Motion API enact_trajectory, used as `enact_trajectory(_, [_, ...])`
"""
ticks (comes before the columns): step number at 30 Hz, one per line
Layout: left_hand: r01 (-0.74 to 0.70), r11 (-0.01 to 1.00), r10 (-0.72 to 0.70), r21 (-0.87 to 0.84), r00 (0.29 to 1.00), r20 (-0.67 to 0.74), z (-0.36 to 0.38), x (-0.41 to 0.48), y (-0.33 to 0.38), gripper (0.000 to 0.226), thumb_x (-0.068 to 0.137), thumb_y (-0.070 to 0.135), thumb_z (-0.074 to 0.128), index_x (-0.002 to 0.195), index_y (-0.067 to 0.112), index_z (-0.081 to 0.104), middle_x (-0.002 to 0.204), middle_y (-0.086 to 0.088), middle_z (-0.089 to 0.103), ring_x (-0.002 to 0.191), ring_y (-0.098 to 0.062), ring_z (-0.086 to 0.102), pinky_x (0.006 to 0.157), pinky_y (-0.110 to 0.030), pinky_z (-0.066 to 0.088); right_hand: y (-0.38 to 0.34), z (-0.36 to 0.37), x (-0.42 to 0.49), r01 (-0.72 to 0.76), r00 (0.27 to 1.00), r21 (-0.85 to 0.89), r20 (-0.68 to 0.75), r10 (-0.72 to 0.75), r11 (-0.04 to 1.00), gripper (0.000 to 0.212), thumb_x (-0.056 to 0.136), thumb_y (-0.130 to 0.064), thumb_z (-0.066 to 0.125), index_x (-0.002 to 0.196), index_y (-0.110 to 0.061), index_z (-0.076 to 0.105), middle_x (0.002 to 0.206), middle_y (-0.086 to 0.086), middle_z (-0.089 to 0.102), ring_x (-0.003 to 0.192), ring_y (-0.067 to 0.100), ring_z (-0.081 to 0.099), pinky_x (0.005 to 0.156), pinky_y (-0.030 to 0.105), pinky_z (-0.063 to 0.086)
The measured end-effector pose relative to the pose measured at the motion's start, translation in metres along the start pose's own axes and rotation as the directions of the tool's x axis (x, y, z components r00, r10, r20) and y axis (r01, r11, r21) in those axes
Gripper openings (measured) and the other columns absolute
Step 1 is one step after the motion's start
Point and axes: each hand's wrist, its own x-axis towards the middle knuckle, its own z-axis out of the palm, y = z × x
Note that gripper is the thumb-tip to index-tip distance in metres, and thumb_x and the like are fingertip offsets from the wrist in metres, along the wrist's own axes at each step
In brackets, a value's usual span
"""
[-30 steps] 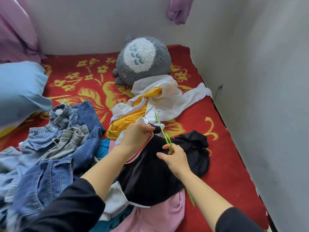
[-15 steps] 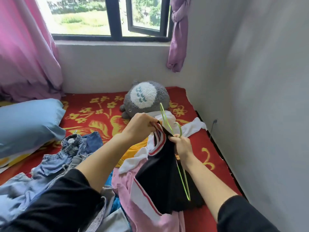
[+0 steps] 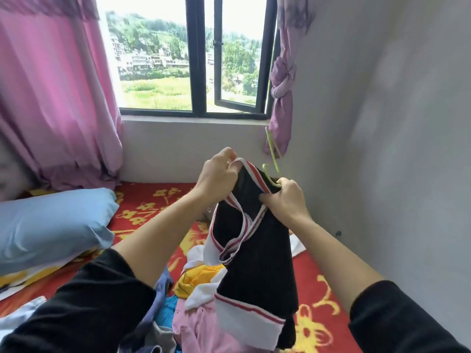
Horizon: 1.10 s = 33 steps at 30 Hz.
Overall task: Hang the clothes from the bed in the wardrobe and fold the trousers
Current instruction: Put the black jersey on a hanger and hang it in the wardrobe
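Note:
A black top with red-and-white striped trim hangs in the air in front of me over the bed. My left hand pinches its striped neckband at the top. My right hand grips the other side of the neck together with a thin green hanger, whose hook sticks up beside my knuckles. The rest of the hanger is hidden inside the top. Below lie a yellow-and-white garment, a pink garment and blue denim in a heap.
The red bedspread with yellow flowers lies against a grey wall on the right. A light blue pillow sits at the left. Pink curtains and a part-open window are ahead.
Both hands have lifted the black top and green hanger up off the bed to chest height. My view has tilted up, so the plush toy is now hidden.

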Motion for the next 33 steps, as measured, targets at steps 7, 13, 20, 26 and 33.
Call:
enact_trajectory(7, [0.02,0.987,0.033,0.158,0.945,-0.326,-0.055,0.023,0.017,0.013,0.099,0.021,0.049,0.105,0.012,0.055,0.087,0.0,0.059,0.075,-0.016,0.056,0.059,-0.022,0.039,0.021,-0.006,0.012,-0.129,0.99,-0.22,0.028,0.139,0.967,0.016,0.073,-0.011,0.056,0.086,-0.01,0.048,0.1,0.013,0.049,0.087,0.033,0.051,0.078,0.033,0.045])
enact_trajectory(13, [0.122,0.961,-0.041,0.249,0.951,-0.305,-0.087,0.019,-0.018,0.016,0.097,0.026,0.054,0.102,0.011,0.058,0.088,0.0,0.057,0.073,-0.014,0.054,0.059,-0.02,0.038,0.03,-0.035,0.027,-0.18,0.983,-0.175,-0.002,0.183,0.968,0.021,0.069,-0.002,0.057,0.057,-0.014,0.045,0.056,0.002,0.047,0.056,0.021,0.045,0.047,0.025,0.029])
enact_trajectory(20, [0.271,0.891,-0.236,0.365,0.962,-0.137,-0.071,-0.007,-0.053,0.046,0.094,0.025,0.055,0.052,0.006,0.053,0.053,-0.005,0.049,0.057,-0.024,0.046,0.054,-0.032,0.033,0.037,-0.025,0.017,-0.159,0.971,0.082,0.194,0.141,0.984,0.025,0.075,-0.026,0.077,0.074,-0.015,0.055,0.065,0.0,0.057,0.059,0.016,0.05,0.053,0.026,0.039])
enact_trajectory(26, [0.337,0.861,-0.325,0.381,0.941,-0.097,-0.054,-0.019,-0.069,0.038,0.092,0.032,0.056,0.074,-0.001,0.066,0.057,-0.006,0.046,0.062,-0.025,0.044,0.052,-0.027,0.034,0.039,-0.011,0.002,-0.151,0.978,0.433,0.196,0.071,0.889,0.03,0.091,-0.021,0.061,0.062,-0.016,0.067,0.045,-0.005,0.032,0.033,0.007,0.025,0.035,0.015,0.019])
enact_trajectory(33, [0.38,0.836,-0.333,0.396,0.925,-0.184,-0.056,-0.026,-0.085,0.046,0.093,0.036,0.054,0.056,0.009,0.054,0.049,-0.003,0.043,0.059,-0.029,0.047,0.056,-0.031,0.034,0.064,-0.013,-0.01,-0.289,0.899,0.5,0.434,0.052,0.816,0.028,0.089,-0.02,0.063,0.062,-0.014,0.069,0.045,-0.006,0.03,0.037,0.006,0.02,0.038,0.013,0.013])
